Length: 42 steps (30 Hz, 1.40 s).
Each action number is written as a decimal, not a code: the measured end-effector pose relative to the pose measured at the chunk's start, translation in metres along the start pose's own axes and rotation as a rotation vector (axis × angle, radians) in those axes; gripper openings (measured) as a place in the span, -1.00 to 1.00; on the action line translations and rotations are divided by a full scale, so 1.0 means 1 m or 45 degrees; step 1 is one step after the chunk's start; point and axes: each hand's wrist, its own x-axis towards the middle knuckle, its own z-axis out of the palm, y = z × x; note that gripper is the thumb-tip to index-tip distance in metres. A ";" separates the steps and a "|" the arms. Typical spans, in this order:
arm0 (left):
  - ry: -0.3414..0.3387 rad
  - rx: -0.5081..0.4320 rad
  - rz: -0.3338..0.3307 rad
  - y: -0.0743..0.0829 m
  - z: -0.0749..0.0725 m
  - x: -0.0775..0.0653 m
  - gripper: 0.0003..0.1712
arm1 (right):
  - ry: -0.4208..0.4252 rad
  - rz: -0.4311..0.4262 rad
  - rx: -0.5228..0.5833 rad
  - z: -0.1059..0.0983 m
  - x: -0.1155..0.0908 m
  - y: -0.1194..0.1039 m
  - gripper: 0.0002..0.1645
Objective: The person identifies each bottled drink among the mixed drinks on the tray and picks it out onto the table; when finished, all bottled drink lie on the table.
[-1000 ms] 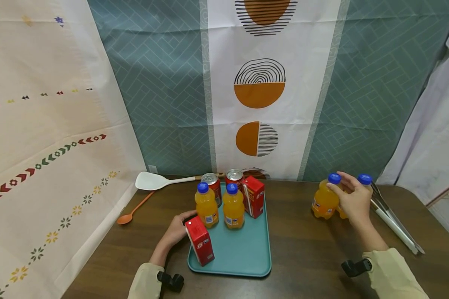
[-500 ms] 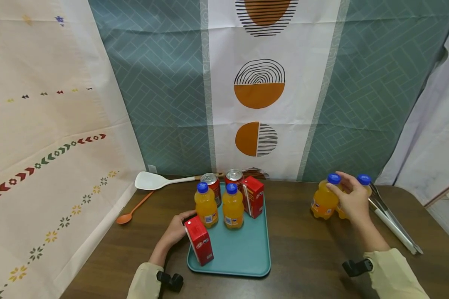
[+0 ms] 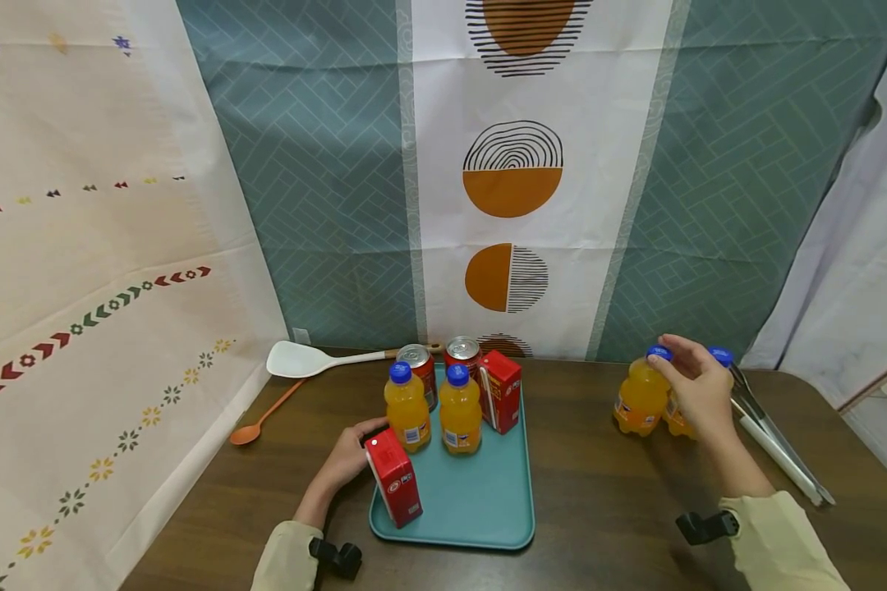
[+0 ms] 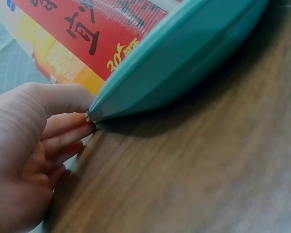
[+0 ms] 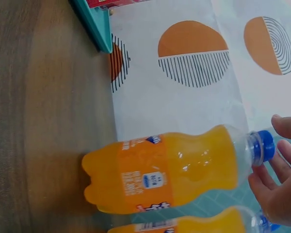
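Observation:
My left hand [image 3: 349,454] pinches the left rim of a teal tray [image 3: 480,513] between thumb and fingers. Beside it on the tray stands a red drink carton [image 3: 395,480]. My right hand [image 3: 698,394] is around the blue cap of an upright orange soda bottle [image 3: 639,402]. In the right wrist view, the thumb stands off the cap [image 5: 266,145] and the fingers are spread at its other side. A second orange soda bottle [image 3: 677,417] stands close behind the hand, partly hidden.
The tray also carries two orange soda bottles [image 3: 461,414], two red cans [image 3: 461,351] and another red carton [image 3: 501,394]. A white spatula [image 3: 299,359] and orange spoon [image 3: 247,432] lie to the left. Metal tongs [image 3: 779,451] lie at the right.
My right hand has risen slightly at the bottle cap and its fingers have loosened. My left hand, the tray and the bottles have stayed in place.

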 end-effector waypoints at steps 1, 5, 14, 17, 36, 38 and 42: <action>0.003 -0.001 0.005 0.000 0.001 0.001 -0.44 | 0.003 -0.021 0.003 0.000 0.000 -0.001 -0.46; 0.007 -0.005 0.045 -0.002 0.001 0.001 -0.43 | 0.025 -0.060 0.003 0.000 -0.002 -0.005 -0.49; 0.021 0.016 0.149 -0.006 0.000 -0.001 -0.39 | 0.164 -0.079 0.156 0.007 -0.012 -0.022 -0.61; -0.006 0.001 0.041 0.008 -0.001 -0.003 -0.41 | 0.161 -0.105 0.226 0.013 -0.016 -0.028 -0.63; -0.003 -0.013 -0.005 -0.001 -0.001 0.001 -0.42 | -0.036 -0.150 0.352 0.063 -0.044 -0.048 -0.69; 0.001 -0.016 -0.006 -0.001 0.000 0.001 -0.42 | -0.056 -0.155 0.375 0.070 -0.046 -0.052 -0.69; -0.002 -0.009 -0.010 0.000 0.000 0.001 -0.42 | -0.108 -0.153 0.436 0.084 -0.048 -0.058 -0.70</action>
